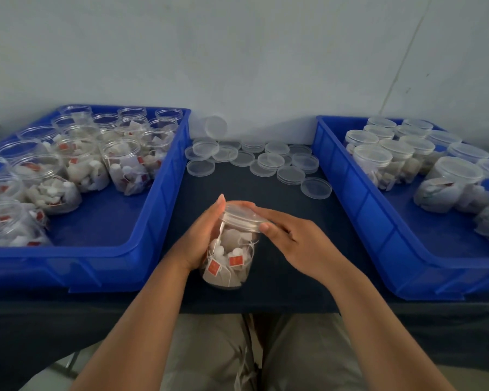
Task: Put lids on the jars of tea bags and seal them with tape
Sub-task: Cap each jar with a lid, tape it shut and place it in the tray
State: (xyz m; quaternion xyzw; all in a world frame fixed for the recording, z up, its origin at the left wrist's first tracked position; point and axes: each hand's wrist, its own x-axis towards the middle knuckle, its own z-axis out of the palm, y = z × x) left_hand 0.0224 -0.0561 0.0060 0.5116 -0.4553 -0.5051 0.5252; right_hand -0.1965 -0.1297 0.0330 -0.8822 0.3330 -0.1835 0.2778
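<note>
Dark table [266,190] carries the upright jar [230,261] near its front edge; left grip [199,239] wraps the jar's side, right grip [297,241] clasps the lid [242,217] sitting on top from the right.

I read two blue bins on a table covered in dark cloth [280,204]. The left bin [68,266] and right bin [359,198] stand well apart, with cloth showing between them. Both back ends lie near a pale wall [237,52], which bears a thin diagonal line [401,69] at upper right.
</note>
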